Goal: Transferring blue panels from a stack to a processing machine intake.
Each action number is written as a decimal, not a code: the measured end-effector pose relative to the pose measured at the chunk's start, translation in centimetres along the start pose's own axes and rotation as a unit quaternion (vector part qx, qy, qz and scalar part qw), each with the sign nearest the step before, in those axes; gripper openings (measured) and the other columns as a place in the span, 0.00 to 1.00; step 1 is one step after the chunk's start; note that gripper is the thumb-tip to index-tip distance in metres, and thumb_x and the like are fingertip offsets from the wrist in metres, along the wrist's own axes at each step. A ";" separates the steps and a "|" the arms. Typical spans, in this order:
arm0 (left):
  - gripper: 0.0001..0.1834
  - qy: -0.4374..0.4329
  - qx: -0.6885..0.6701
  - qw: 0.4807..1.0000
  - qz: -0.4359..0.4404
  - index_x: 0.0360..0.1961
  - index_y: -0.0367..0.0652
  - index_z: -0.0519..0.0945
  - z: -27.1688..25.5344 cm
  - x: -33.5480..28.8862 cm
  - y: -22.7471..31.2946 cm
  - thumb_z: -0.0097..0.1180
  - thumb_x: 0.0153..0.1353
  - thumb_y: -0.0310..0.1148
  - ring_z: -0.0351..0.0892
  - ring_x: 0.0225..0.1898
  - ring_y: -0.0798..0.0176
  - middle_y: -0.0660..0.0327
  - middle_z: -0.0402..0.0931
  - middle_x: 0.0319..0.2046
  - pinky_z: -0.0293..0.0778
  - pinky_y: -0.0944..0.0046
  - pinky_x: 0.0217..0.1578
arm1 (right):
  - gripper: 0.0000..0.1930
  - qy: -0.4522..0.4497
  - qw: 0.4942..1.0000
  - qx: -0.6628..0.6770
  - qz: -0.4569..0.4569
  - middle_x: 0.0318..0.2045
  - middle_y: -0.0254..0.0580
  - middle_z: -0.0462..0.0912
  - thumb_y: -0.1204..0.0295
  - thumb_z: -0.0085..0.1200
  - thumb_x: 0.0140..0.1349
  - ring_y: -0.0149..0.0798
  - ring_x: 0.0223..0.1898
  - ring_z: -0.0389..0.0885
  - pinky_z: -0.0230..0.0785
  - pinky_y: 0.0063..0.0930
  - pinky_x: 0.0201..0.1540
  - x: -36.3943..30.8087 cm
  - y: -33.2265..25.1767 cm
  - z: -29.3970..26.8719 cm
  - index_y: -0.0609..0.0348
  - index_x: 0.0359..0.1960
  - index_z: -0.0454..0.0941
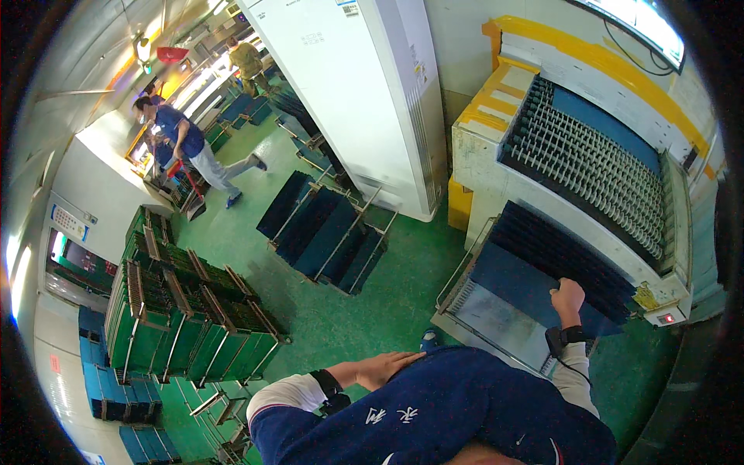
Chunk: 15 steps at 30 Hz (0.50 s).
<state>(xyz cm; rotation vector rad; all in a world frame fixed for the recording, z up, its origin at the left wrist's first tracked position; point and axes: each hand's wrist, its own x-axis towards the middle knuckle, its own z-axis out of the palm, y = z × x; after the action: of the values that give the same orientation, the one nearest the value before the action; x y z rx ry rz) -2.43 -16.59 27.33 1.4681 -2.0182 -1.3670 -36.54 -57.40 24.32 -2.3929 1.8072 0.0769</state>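
Observation:
My right hand is closed over the front dark blue board in a wire rack at the right. Whether its fingers grip the board's edge or only rest against it is hidden. Behind that board, several more blue boards lean in a tight row. The bare metal floor of the rack shows on the side near me. My left hand lies flat against the side of my dark blue shirt, fingers stretched and holding nothing. Dark bands circle both wrists, and a thin cable hangs from the right one.
A pale machine with slotted rows stands beyond the rack. A white cabinet rises at centre, with a rack of blue boards before it. Green boards fill racks at left. A person walks far left; another stands behind.

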 end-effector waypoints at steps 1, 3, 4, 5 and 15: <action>0.67 -0.001 0.000 1.000 0.000 0.79 0.47 0.42 -0.1 0.0 0.1 0.71 0.42 0.49 0.58 0.71 0.37 0.41 0.55 0.71 0.56 0.43 0.71 | 0.19 0.001 1.000 0.001 -0.001 0.39 0.52 0.87 0.63 0.71 0.50 0.53 0.46 0.85 0.76 0.45 0.49 0.0 0.0 0.0 0.57 0.43 0.86; 0.67 -0.002 -0.001 1.000 0.000 0.79 0.47 0.42 -0.2 0.0 0.1 0.71 0.43 0.49 0.58 0.71 0.37 0.41 0.55 0.71 0.56 0.44 0.71 | 0.20 0.004 1.000 0.002 -0.004 0.39 0.52 0.87 0.63 0.71 0.49 0.53 0.46 0.85 0.76 0.44 0.49 -0.1 0.0 -0.1 0.58 0.43 0.86; 0.67 -0.002 -0.001 1.000 0.000 0.79 0.47 0.42 -0.2 0.0 0.1 0.71 0.43 0.49 0.58 0.72 0.37 0.41 0.55 0.71 0.56 0.44 0.71 | 0.20 0.003 1.000 0.003 -0.003 0.40 0.52 0.87 0.63 0.71 0.49 0.53 0.46 0.85 0.76 0.44 0.49 -0.1 0.0 -0.2 0.58 0.44 0.86; 0.67 -0.005 -0.001 1.000 -0.002 0.79 0.47 0.42 -0.2 0.0 0.1 0.71 0.43 0.49 0.58 0.72 0.37 0.41 0.55 0.72 0.56 0.44 0.71 | 0.20 0.003 1.000 0.004 -0.001 0.40 0.52 0.87 0.63 0.71 0.49 0.53 0.46 0.85 0.76 0.44 0.49 -0.2 -0.1 -0.3 0.58 0.44 0.86; 0.67 -0.013 0.008 1.000 -0.017 0.79 0.47 0.42 -0.2 0.1 0.0 0.72 0.43 0.48 0.56 0.72 0.38 0.42 0.54 0.72 0.55 0.44 0.72 | 0.21 -0.008 1.000 0.010 0.011 0.41 0.52 0.87 0.63 0.70 0.49 0.53 0.46 0.85 0.76 0.44 0.50 -0.3 -0.6 -1.0 0.58 0.45 0.86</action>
<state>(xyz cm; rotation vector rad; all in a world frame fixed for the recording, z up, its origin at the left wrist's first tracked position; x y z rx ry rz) -2.27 -16.78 27.41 1.5043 -2.0336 -1.3936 -36.14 -57.11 25.40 -2.3519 1.8193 0.0814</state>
